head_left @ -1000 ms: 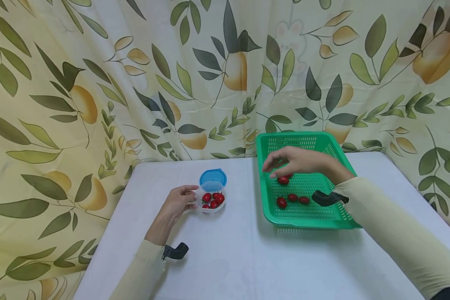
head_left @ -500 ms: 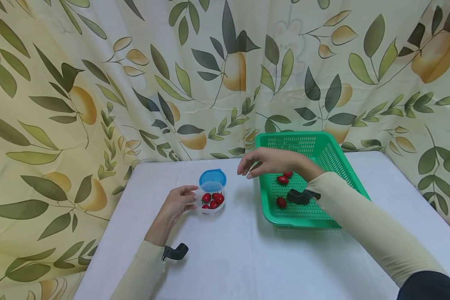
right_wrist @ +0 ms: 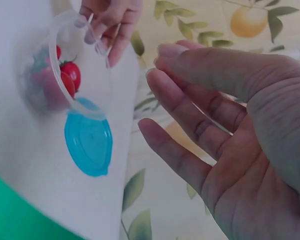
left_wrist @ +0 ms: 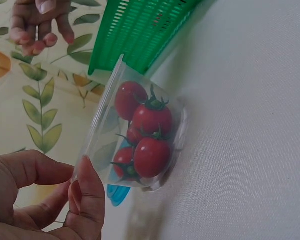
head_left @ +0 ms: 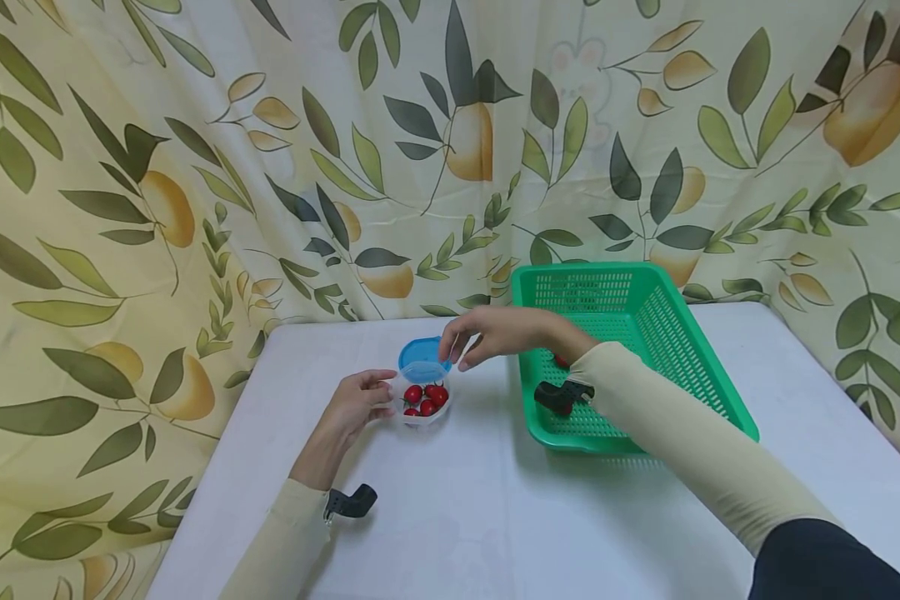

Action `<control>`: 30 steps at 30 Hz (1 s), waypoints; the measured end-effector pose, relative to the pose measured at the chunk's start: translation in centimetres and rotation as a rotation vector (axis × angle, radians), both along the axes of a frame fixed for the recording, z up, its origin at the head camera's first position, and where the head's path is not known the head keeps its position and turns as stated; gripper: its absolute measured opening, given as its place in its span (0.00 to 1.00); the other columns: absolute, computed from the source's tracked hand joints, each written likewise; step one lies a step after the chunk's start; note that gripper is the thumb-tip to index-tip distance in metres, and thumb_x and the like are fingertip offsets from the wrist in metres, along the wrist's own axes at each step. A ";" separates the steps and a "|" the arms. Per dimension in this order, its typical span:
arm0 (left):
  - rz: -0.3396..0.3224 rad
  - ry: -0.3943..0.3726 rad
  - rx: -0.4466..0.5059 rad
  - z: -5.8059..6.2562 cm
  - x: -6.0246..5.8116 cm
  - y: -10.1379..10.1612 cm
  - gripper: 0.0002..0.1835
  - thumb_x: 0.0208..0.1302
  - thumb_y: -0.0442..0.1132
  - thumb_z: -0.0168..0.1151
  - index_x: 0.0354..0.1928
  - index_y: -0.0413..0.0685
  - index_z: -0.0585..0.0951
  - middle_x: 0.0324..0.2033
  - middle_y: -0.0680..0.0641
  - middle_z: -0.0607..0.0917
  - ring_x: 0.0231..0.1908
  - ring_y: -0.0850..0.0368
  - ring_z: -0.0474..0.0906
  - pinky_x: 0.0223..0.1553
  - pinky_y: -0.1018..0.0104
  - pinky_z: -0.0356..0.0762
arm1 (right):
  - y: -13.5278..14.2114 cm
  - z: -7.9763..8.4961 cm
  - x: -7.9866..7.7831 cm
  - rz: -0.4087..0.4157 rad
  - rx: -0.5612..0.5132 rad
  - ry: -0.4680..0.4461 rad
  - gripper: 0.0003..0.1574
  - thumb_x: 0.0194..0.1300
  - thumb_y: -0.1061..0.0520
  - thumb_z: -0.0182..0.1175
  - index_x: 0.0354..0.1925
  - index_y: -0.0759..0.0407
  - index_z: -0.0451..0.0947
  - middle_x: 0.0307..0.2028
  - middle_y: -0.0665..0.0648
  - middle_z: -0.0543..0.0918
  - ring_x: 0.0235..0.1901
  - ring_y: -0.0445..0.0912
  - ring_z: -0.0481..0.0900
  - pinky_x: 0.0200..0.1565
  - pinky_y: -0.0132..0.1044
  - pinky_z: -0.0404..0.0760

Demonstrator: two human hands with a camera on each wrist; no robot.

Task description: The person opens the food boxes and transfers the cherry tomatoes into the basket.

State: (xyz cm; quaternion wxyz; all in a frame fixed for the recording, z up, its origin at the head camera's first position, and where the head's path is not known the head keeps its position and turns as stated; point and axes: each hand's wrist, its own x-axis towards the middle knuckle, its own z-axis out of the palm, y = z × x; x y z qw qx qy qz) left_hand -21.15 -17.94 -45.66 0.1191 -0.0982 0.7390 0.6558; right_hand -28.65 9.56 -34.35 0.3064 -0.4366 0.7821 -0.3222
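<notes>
My left hand (head_left: pixel 348 417) pinches the rim of a small clear plastic container (left_wrist: pixel 102 117) between thumb and fingers. Several red cherry tomatoes (left_wrist: pixel 152 119), with green stems, lie inside it. The container stands on the table with its blue lid (right_wrist: pixel 89 140) flipped open on the far side. Above and just right of the lid hovers my right hand (head_left: pixel 498 331), its fingers loosely bent. Nothing shows between those fingers (right_wrist: pixel 175 100) in the right wrist view.
A green perforated basket (head_left: pixel 708 367) stands on the right of the white-covered table (head_left: pixel 450 508). Inside, a tomato (head_left: pixel 561 362) shows beside the right sleeve (head_left: pixel 667 408), which hides part of the basket. A leaf-patterned curtain (head_left: pixel 420 208) hangs behind.
My right hand has moved left from over the basket to beside the container's lid. My left hand and the container stay in place.
</notes>
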 end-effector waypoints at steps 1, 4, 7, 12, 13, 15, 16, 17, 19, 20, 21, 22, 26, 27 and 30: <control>0.000 0.001 0.004 0.0 0.0 0.0 0.22 0.69 0.27 0.58 0.64 0.38 0.77 0.43 0.43 0.74 0.38 0.52 0.75 0.39 0.67 0.85 | -0.4 -0.1 -0.1 0.006 0.005 0.002 0.17 0.70 0.59 0.65 0.56 0.56 0.81 0.54 0.51 0.83 0.57 0.51 0.81 0.58 0.41 0.82; 0.001 -0.002 0.008 0.0 -0.1 -0.1 0.22 0.69 0.27 0.58 0.64 0.38 0.77 0.42 0.43 0.74 0.37 0.53 0.75 0.39 0.67 0.85 | -1.3 -0.5 -0.2 0.024 0.021 0.024 0.14 0.71 0.57 0.64 0.53 0.50 0.82 0.53 0.48 0.84 0.57 0.46 0.82 0.57 0.40 0.82; 0.005 -0.008 0.011 -0.1 -0.2 -0.1 0.22 0.69 0.26 0.58 0.64 0.39 0.78 0.41 0.44 0.74 0.37 0.53 0.75 0.38 0.68 0.85 | -2.1 -0.8 -0.4 0.032 0.041 0.049 0.12 0.71 0.54 0.63 0.52 0.46 0.83 0.52 0.45 0.84 0.55 0.42 0.81 0.57 0.40 0.82; 0.009 -0.005 0.027 -0.1 -0.2 -0.1 0.21 0.68 0.25 0.57 0.62 0.38 0.79 0.41 0.43 0.74 0.36 0.54 0.75 0.36 0.68 0.85 | -3.4 -1.5 -0.5 0.041 0.047 0.014 0.14 0.70 0.57 0.64 0.53 0.47 0.82 0.53 0.46 0.83 0.56 0.45 0.81 0.56 0.40 0.82; 0.008 -0.002 0.033 -0.1 -0.2 -0.1 0.21 0.68 0.25 0.57 0.62 0.38 0.78 0.41 0.43 0.74 0.36 0.54 0.75 0.36 0.68 0.85 | -3.6 -1.7 -0.5 0.044 0.045 -0.002 0.15 0.69 0.59 0.64 0.54 0.48 0.82 0.54 0.47 0.83 0.57 0.47 0.80 0.56 0.40 0.83; 0.009 -0.001 0.046 -0.1 -0.2 -0.1 0.21 0.68 0.24 0.57 0.62 0.37 0.78 0.41 0.42 0.74 0.35 0.55 0.75 0.35 0.69 0.85 | -4.1 -2.2 -0.5 0.048 0.041 -0.045 0.18 0.68 0.63 0.64 0.55 0.53 0.82 0.55 0.50 0.82 0.58 0.51 0.79 0.55 0.40 0.83; 0.009 0.000 0.051 -0.2 -0.3 -0.1 0.21 0.68 0.24 0.57 0.62 0.36 0.78 0.41 0.42 0.74 0.35 0.55 0.75 0.35 0.69 0.85 | -4.3 -2.3 -0.5 0.050 0.041 -0.063 0.19 0.67 0.65 0.64 0.56 0.55 0.81 0.56 0.52 0.82 0.59 0.53 0.79 0.54 0.40 0.84; 0.008 -0.002 0.053 -0.2 -0.3 -0.1 0.21 0.68 0.24 0.56 0.62 0.36 0.78 0.41 0.42 0.74 0.35 0.55 0.75 0.35 0.69 0.85 | -4.5 -2.6 -0.5 0.054 0.042 -0.075 0.20 0.67 0.66 0.64 0.56 0.57 0.81 0.57 0.54 0.82 0.59 0.54 0.79 0.54 0.39 0.84; 0.009 -0.004 0.055 -0.3 -0.3 -0.2 0.21 0.68 0.24 0.56 0.63 0.36 0.78 0.41 0.43 0.74 0.36 0.55 0.75 0.35 0.68 0.85 | -5.0 -2.9 -0.4 0.062 0.045 -0.098 0.21 0.66 0.68 0.63 0.57 0.60 0.80 0.58 0.59 0.81 0.60 0.56 0.78 0.53 0.39 0.85; 0.011 -0.007 0.053 -0.3 -0.3 -0.2 0.21 0.68 0.25 0.57 0.63 0.37 0.78 0.40 0.44 0.74 0.36 0.55 0.75 0.35 0.68 0.85 | -5.1 -3.1 -0.4 0.066 0.050 -0.102 0.22 0.66 0.69 0.63 0.58 0.62 0.79 0.59 0.61 0.80 0.60 0.56 0.79 0.53 0.38 0.85; 0.011 -0.007 0.050 -0.3 -0.3 -0.2 0.21 0.68 0.25 0.57 0.63 0.37 0.78 0.40 0.44 0.74 0.37 0.55 0.75 0.35 0.68 0.85 | -5.3 -3.2 -0.3 0.071 0.054 -0.103 0.22 0.66 0.69 0.63 0.58 0.63 0.79 0.59 0.62 0.80 0.59 0.56 0.79 0.54 0.38 0.84; 0.013 -0.007 0.048 -0.3 -0.3 -0.2 0.21 0.68 0.25 0.58 0.63 0.37 0.78 0.40 0.44 0.74 0.37 0.54 0.75 0.35 0.68 0.85 | -5.5 -3.4 -0.3 0.073 0.059 -0.100 0.22 0.66 0.69 0.63 0.58 0.63 0.79 0.59 0.62 0.80 0.59 0.55 0.79 0.54 0.38 0.84; 0.013 0.003 0.051 -0.4 -0.3 -0.2 0.22 0.67 0.24 0.58 0.63 0.37 0.78 0.39 0.45 0.74 0.36 0.55 0.76 0.35 0.68 0.85 | -6.0 -4.0 -0.2 0.073 0.084 -0.099 0.21 0.67 0.68 0.64 0.58 0.64 0.79 0.59 0.62 0.81 0.58 0.52 0.80 0.55 0.40 0.84; 0.014 0.004 0.053 -0.3 -0.3 -0.2 0.22 0.66 0.24 0.59 0.62 0.37 0.78 0.39 0.45 0.74 0.36 0.55 0.76 0.35 0.68 0.86 | -6.1 -4.2 -0.2 0.069 0.090 -0.099 0.21 0.67 0.67 0.64 0.58 0.64 0.79 0.58 0.62 0.81 0.58 0.52 0.80 0.55 0.40 0.84; 0.014 0.007 0.060 -0.3 -0.2 -0.2 0.22 0.66 0.24 0.59 0.62 0.37 0.78 0.39 0.45 0.74 0.35 0.55 0.76 0.34 0.68 0.86 | -6.4 -4.4 -0.1 0.055 0.110 -0.103 0.20 0.67 0.67 0.64 0.57 0.63 0.80 0.57 0.61 0.81 0.57 0.50 0.80 0.56 0.42 0.83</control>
